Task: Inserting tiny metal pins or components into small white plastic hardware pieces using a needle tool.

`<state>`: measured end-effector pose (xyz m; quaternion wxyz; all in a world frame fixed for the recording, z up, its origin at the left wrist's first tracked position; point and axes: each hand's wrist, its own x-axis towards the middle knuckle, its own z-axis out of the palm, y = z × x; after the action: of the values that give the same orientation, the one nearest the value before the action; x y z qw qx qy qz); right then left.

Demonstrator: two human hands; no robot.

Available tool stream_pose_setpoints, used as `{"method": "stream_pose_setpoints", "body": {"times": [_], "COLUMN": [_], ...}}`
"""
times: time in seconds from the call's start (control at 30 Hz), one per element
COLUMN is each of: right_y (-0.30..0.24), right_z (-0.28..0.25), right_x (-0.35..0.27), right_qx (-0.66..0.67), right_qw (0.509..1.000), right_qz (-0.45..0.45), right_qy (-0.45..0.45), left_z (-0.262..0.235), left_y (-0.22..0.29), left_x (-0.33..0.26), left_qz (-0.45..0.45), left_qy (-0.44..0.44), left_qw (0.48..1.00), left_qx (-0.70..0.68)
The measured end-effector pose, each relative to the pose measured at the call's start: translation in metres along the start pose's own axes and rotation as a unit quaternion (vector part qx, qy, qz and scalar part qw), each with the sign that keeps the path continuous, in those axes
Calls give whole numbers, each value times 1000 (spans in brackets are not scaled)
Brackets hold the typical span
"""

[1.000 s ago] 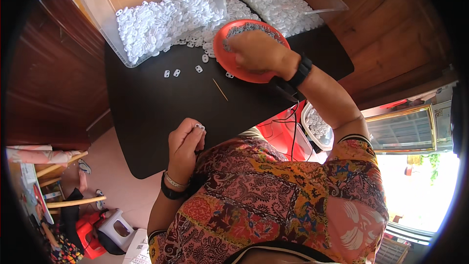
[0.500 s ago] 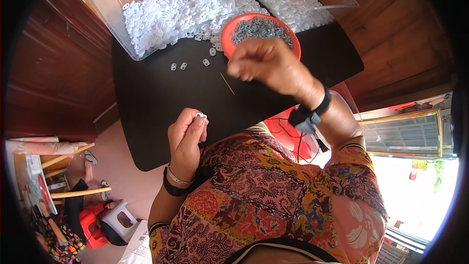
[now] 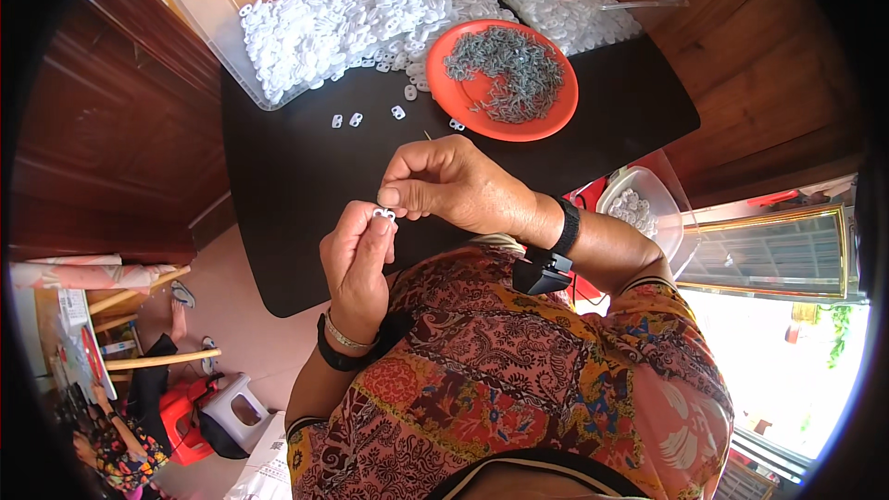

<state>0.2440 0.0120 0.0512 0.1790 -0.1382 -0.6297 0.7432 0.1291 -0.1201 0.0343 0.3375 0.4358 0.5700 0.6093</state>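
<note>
- Overall, black table (image 3: 278,204) largest; on it, clear bin (image 3: 220,28) of white pieces (image 3: 343,28), with red plate (image 3: 451,95) of small grey parts (image 3: 526,74) to its right.
- Right hand (image 3: 463,185): thumb and forefinger together, close at the left fingertips; anything between them too small to tell.
- Left hand (image 3: 359,268): thumb and fingers clamped on one small white piece (image 3: 385,213).
- Piece: probably light, stiff, slightly slippery plastic; best gripped by outer edges, holes uncovered.

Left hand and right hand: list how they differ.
The left hand pinches a white piece; the right hand bends in beside it, any contents hidden. The left wears a bracelet and black band; the right, a strap with a black box. Both are ungloved and curled.
</note>
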Motion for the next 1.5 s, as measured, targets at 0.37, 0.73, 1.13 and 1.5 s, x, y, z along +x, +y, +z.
{"method": "stream_pose_setpoints", "body": {"times": [0.37, 0.73, 1.13, 1.5], "right_y": [10, 15, 21, 31], "right_z": [1, 5, 9, 15], "right_x": [-1, -1, -3, -3], "right_qx": [-40, -18, -109, -179], "right_qw": [999, 999, 993, 980], "right_qz": [10, 2, -33, -63], "right_qy": [13, 29, 40, 66], "left_z": [-1, -3, -1, -2], "left_y": [-9, -9, -12, -22], "left_x": [1, 0, 0, -4], "left_qz": [18, 11, -4, -38], "left_qy": [1, 6, 11, 30], "left_qw": [1000, 1000, 1000, 998], "left_qx": [1, -1, 3, -35]}}
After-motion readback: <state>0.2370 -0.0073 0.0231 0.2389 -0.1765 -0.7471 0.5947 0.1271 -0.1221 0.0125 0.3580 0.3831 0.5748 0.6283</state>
